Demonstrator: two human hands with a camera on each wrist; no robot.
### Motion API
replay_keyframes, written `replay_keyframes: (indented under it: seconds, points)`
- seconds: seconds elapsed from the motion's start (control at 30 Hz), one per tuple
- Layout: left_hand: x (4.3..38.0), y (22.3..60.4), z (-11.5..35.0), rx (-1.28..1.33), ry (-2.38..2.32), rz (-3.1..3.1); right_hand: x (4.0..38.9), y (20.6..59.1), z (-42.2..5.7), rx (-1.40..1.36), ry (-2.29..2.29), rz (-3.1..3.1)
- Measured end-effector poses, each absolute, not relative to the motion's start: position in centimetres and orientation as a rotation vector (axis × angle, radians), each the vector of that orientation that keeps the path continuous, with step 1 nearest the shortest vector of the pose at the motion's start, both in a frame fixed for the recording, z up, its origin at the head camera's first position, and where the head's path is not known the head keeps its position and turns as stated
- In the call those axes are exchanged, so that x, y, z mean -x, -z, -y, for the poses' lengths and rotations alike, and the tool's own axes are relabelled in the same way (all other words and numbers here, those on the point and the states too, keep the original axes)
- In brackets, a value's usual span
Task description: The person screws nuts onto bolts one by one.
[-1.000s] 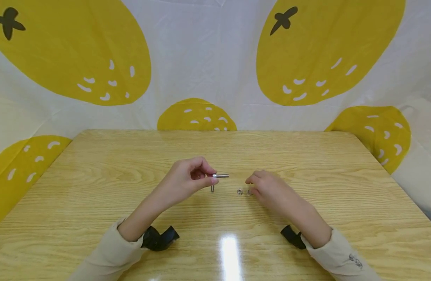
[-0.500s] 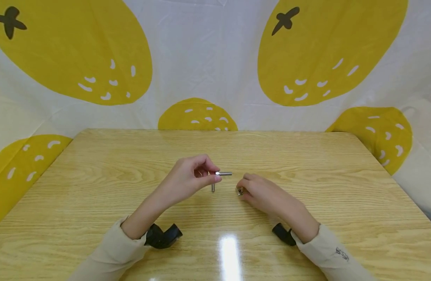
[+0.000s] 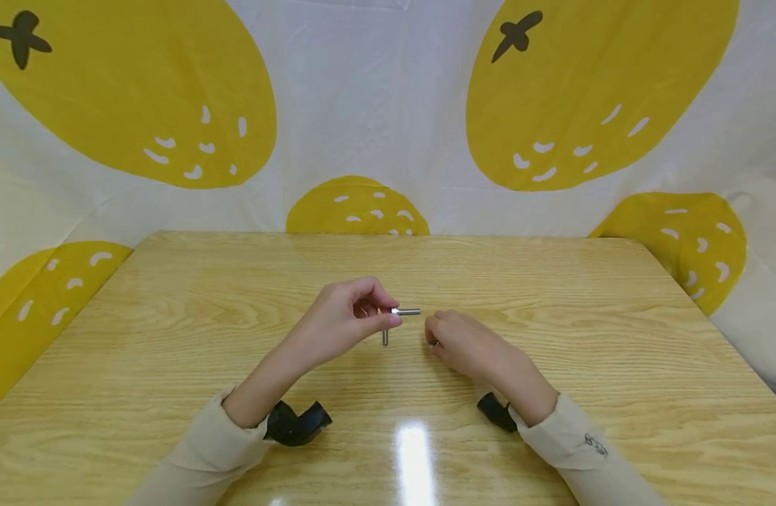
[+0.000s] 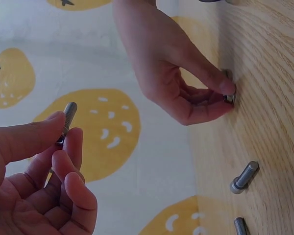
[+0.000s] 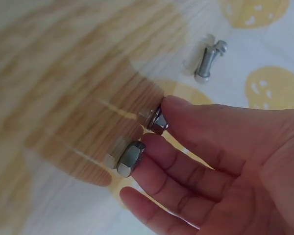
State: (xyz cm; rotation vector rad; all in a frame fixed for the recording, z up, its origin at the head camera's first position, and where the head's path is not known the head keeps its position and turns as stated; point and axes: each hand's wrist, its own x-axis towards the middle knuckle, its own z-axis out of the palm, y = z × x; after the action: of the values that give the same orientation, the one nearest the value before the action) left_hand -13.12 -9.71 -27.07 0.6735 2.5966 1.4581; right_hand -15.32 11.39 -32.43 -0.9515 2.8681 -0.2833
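Note:
My left hand (image 3: pixel 344 316) pinches a silver bolt (image 3: pixel 408 311) between thumb and fingers, its threaded shank pointing right, above the table. Below that hand another bolt (image 3: pixel 384 338) rests on the wood; the left wrist view shows this bolt (image 4: pixel 245 177) and part of a further one (image 4: pixel 240 226). My right hand (image 3: pixel 467 344) is down at the tabletop. Its thumb and forefinger pinch a small flanged nut (image 5: pixel 159 121), seen in the right wrist view. A second hex nut (image 5: pixel 131 159) sits beside its other fingertips. In the head view the fingers mostly hide the nuts.
The wooden table (image 3: pixel 236 274) reaches back to a white curtain (image 3: pixel 363 91) printed with yellow fruit. Black wrist mounts (image 3: pixel 298 424) hang under both sleeves. Light glares off the table's near part.
My right hand has come left to the nuts and closed its fingertips on one. The left hand, holding its bolt, has shifted slightly right and up.

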Motion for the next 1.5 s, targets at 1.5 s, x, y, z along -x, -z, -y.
replay_keyframes:
  seconds: [1.5]
  points:
    - [12.1, 26.6, 9.2, -0.670, -1.565, -2.632, 13.1, 28.2, -13.0, 0.877, 1.795, -2.378]
